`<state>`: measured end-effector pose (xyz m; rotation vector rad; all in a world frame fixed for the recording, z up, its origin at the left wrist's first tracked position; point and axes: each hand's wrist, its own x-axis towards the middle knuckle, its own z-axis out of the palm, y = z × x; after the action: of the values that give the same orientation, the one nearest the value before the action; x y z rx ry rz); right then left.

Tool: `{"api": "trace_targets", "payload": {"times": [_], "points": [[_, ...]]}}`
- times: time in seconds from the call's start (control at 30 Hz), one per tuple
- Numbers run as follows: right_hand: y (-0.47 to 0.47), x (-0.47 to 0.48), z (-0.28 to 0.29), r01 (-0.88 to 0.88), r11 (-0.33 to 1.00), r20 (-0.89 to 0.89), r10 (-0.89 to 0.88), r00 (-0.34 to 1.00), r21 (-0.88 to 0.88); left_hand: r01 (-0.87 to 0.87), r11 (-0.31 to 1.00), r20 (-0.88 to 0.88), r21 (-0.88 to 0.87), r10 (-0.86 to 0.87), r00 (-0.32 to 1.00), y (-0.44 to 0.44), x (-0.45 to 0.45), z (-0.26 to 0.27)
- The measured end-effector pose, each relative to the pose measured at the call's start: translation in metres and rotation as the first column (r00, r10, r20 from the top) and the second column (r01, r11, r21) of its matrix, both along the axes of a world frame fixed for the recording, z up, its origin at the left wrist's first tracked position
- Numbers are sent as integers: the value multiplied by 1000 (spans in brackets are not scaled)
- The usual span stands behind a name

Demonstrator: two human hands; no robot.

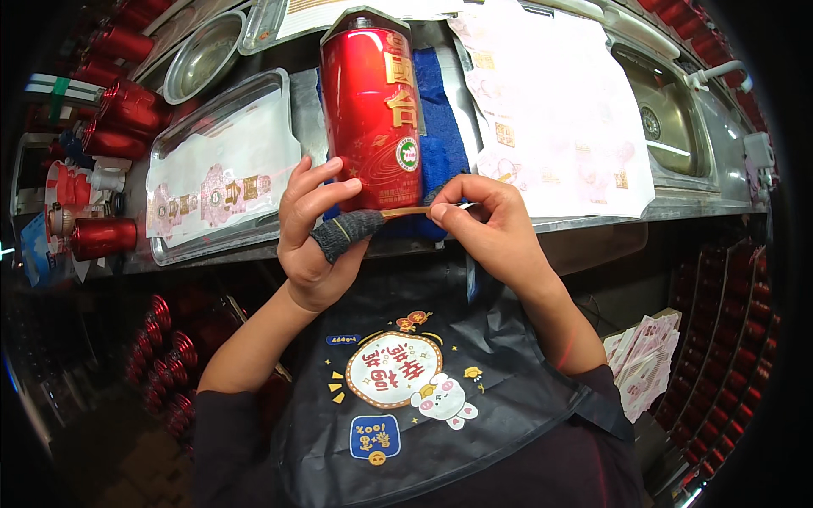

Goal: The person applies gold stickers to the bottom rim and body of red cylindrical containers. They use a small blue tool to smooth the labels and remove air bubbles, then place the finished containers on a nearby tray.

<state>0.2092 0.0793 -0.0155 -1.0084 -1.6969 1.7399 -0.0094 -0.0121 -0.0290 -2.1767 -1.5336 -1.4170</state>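
Observation:
A glossy red bottle [370,120] with gold lettering and a round green-and-white emblem lies over a blue towel [438,108], its dark neck pointing away from me. My left hand [317,222] grips its near left edge; two fingertips rest on the red surface. A dark grey knitted cover [348,232] wraps the left thumb, which presses at the near end of the bottle. Along that end runs a narrow gold strip [406,211]. My right hand [486,222] pinches the strip's right end between thumb and forefinger. Part of the right fingers' grip is hidden.
Left of the bottle, a clear tray [286,95] carries printed label sheets [216,184]. White decal sheets [565,108] cover the counter at right, beside a metal sink [660,114]. A metal bowl [206,57] and red bottles [105,238] stand left; red-filled racks [718,355] are lower right.

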Motion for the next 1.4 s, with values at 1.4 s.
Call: {"api": "trace_targets", "payload": {"times": [1.4], "points": [[3,1,0,29,999,15,-29,999,-42,48,999,-168,19,-44,985,7,-11,-7]]}}
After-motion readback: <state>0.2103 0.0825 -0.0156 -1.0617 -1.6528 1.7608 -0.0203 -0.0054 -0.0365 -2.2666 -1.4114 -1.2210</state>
